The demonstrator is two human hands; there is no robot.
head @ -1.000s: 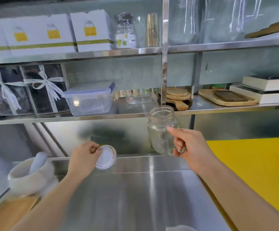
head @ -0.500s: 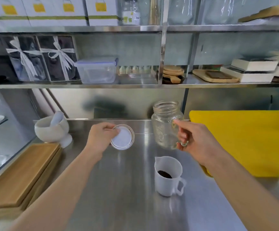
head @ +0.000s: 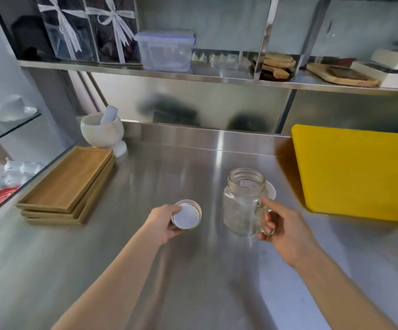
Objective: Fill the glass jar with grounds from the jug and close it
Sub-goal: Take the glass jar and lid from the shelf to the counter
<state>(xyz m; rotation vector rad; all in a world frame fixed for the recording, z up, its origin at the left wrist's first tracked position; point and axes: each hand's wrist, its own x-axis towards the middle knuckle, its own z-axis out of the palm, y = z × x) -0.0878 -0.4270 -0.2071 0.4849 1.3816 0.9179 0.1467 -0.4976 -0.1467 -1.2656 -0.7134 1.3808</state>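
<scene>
An empty clear glass jar (head: 242, 206) with a handle stands upright and open-mouthed low over the steel counter (head: 193, 270). My right hand (head: 281, 229) grips its handle from the right. My left hand (head: 164, 221) holds the round white lid (head: 187, 214) to the left of the jar, flat side facing up. Only a sliver of the white jug (head: 271, 191) shows behind the jar; its contents are hidden.
A yellow cutting board (head: 359, 170) lies at the right. Stacked wooden trays (head: 69, 186) and a white mortar with pestle (head: 102, 132) sit at the left. A shelf above holds a plastic box (head: 167, 51) and wooden boards. Cups stand on a glass shelf (head: 10, 115) at far left.
Both hands came down toward the counter with the jar and the lid. The jar now sits in front of the jug, and my view has tilted downward.
</scene>
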